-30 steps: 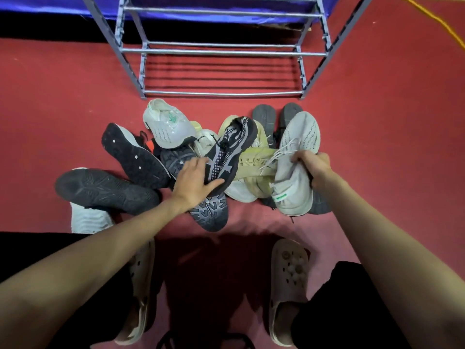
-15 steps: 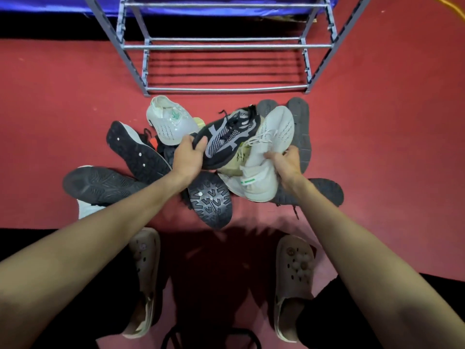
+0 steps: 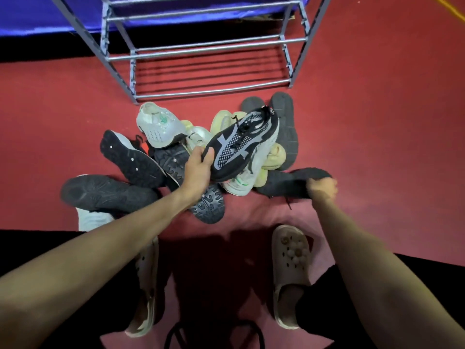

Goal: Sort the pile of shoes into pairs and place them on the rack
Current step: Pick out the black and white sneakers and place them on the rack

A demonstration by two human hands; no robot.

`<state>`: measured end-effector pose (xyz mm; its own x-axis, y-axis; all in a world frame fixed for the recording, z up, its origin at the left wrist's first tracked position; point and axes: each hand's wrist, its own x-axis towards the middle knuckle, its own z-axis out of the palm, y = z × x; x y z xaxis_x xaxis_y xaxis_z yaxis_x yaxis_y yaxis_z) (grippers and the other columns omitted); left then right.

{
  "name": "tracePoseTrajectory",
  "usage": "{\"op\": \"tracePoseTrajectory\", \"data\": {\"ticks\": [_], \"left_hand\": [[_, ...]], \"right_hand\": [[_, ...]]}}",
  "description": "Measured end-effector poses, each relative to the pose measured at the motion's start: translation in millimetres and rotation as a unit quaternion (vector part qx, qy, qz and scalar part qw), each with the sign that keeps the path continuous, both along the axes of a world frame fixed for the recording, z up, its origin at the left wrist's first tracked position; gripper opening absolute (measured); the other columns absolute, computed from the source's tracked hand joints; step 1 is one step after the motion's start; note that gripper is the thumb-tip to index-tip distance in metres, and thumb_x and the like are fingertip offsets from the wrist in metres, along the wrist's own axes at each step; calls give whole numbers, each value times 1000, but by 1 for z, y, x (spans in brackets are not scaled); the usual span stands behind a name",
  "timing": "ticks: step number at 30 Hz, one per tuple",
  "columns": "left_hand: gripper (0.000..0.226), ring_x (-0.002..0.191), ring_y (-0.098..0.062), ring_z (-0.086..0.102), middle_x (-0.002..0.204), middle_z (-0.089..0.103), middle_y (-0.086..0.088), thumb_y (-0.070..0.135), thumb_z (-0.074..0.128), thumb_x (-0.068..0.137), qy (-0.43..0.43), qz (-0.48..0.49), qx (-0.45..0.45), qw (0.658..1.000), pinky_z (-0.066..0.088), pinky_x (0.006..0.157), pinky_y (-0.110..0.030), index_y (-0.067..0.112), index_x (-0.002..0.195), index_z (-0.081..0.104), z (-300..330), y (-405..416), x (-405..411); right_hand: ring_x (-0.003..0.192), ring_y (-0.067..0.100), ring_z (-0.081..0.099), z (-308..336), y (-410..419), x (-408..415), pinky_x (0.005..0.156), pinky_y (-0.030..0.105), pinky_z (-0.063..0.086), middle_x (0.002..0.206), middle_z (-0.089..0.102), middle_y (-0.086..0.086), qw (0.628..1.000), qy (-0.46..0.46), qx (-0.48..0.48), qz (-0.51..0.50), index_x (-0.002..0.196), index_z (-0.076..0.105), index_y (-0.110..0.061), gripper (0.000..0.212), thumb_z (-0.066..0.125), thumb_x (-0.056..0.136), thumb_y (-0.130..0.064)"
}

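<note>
**Shoes in both hands: finding the match before going to the rack**

Shoes are lying in a loose heap on the red carpet [image 3: 377,122], just in front of the grey metal tube rack [image 3: 208,49], whose rails are carrying nothing yet. The left hand [image 3: 197,170] is closing around the end of a black knit trainer with grey mesh panels and black laces [image 3: 242,144], thumb over the upper and fingers underneath, holding it tilted above the pile. The right hand [image 3: 323,188] is blurred but appears to be gripping a dark charcoal knit shoe [image 3: 289,185] at its near end, at the pile's right edge.

These two do not look like a pair, so the step in hand is probably matching. A likely mate for the trainer is the upturned shoe with a chunky black lugged sole [image 3: 208,205] lying just under the left wrist; the charcoal shoe's partner may be one of the two dark grey soles [image 3: 286,127] at the far right, near the rack.

To do this well, it is worth checking tread and upper pattern together, not colour alone. Lifting each shoe straight up is safer than dragging, since the white mesh trainer with a green logo [image 3: 158,127] and the pale yellow shoes [image 3: 273,159] are resting against their neighbours and loose laces may be snagging. The person's own beige clogs [image 3: 292,273] are not part of the pile.
</note>
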<state>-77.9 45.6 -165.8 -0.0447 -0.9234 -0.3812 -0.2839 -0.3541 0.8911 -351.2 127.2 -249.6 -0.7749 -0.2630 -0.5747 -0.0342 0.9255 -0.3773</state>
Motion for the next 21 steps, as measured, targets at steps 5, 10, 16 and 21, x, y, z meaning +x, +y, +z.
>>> {"op": "tracePoseTrajectory", "data": {"ticks": [5, 10, 16, 21], "left_hand": [[31, 102, -32, 64, 102, 65, -8, 61, 48, 74, -6, -5, 55, 998, 51, 88, -57, 31, 80, 51, -22, 11, -1], [31, 99, -38, 66, 108, 66, -15, 66, 54, 70, 14, 6, 96, 995, 52, 84, -61, 36, 75, 52, -47, 9, 7], [29, 94, -36, 68, 106, 67, -13, 58, 55, 78, 5, -6, 98, 995, 55, 80, -58, 30, 84, 50, -30, 12, 4], [22, 90, -30, 64, 92, 62, -5, 40, 53, 91, -10, 26, 81, 996, 55, 82, -55, 23, 80, 47, -21, 9, -2]], "right_hand": [[90, 30, 65, -16, 7, 19, 72, 40, 57, 97, 64, 16, 947, -262, -65, -171, 108, 58, -4, 34, 70, 82, -21], [116, 32, 57, -30, -6, 40, 74, 35, 56, 128, 56, 15, 884, -294, -167, -324, 122, 50, -9, 56, 79, 75, -19], [110, 32, 62, 2, -9, 47, 92, 37, 47, 118, 66, 14, 966, -11, -192, -175, 118, 53, -7, 42, 66, 78, -14], [99, 35, 57, 56, -8, 42, 73, 39, 43, 103, 61, 14, 934, 267, -205, 118, 101, 48, -5, 25, 58, 78, -12]]}}
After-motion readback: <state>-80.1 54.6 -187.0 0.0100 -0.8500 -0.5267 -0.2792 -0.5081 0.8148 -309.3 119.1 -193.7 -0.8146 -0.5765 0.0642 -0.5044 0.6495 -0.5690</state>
